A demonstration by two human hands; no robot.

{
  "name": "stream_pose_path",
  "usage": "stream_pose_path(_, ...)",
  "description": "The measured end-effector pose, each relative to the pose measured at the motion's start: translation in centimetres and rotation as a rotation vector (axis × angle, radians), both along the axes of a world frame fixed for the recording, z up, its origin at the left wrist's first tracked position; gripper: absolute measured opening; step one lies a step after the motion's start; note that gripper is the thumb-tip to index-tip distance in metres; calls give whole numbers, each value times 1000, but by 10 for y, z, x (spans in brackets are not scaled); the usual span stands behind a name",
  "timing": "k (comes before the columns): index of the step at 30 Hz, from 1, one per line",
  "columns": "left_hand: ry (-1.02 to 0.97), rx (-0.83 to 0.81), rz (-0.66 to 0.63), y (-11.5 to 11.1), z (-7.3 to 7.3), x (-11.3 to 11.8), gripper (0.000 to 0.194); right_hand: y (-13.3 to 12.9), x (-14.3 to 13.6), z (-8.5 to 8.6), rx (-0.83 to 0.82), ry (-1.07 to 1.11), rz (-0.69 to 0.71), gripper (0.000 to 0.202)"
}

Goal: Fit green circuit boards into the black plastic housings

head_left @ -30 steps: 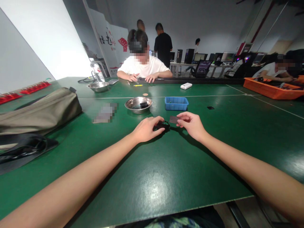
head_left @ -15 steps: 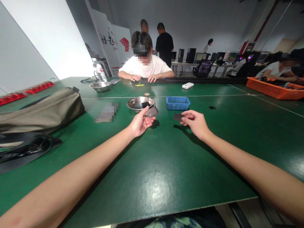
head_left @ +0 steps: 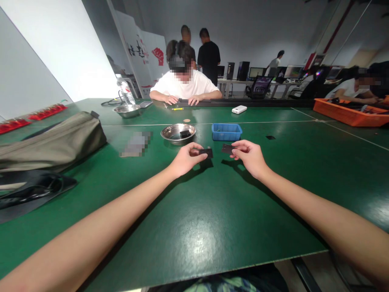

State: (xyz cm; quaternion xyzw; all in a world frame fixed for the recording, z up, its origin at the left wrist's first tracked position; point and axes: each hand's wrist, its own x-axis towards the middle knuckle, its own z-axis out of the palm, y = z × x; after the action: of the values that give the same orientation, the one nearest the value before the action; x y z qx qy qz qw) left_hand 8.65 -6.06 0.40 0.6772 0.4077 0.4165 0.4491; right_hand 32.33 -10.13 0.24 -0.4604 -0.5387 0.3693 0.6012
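Note:
My left hand [head_left: 185, 159] pinches a small dark flat part [head_left: 206, 152] just above the green table [head_left: 194, 211]. My right hand [head_left: 249, 156] holds a second thin dark plate [head_left: 227, 148] by its edge, a short gap to the right of the first. Both pieces hang level, facing each other, apart. Behind my hands stand a steel bowl [head_left: 178, 134] with a black piece inside [head_left: 184, 133] and a small blue tray [head_left: 226, 132].
A khaki bag [head_left: 51, 142] and black straps [head_left: 30, 190] lie at the left. A seated person [head_left: 184, 83] works across the table by another steel bowl [head_left: 127, 110] and a white power bank [head_left: 238, 109]. An orange crate [head_left: 352, 112] sits far right.
My left hand lifted the dark part off the table, raised it toward the bowl, then brought it back down and right, close to the plate in my right hand.

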Motion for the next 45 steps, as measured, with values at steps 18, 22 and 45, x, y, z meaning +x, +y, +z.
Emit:
stream_pose_path(18, 297, 353, -217, -24, 6, 6, 47, -10, -12, 1, -133, 22, 280, 30)
stream_pose_path(22, 293, 416, -149, -26, 10, 6, 39, -10, -13, 0, -145, 47, 283, 33)
stream_pose_path(45, 446, 509, -187, -19, 10, 1, 21, -10, -3, -6, 26, -525, 315, 32)
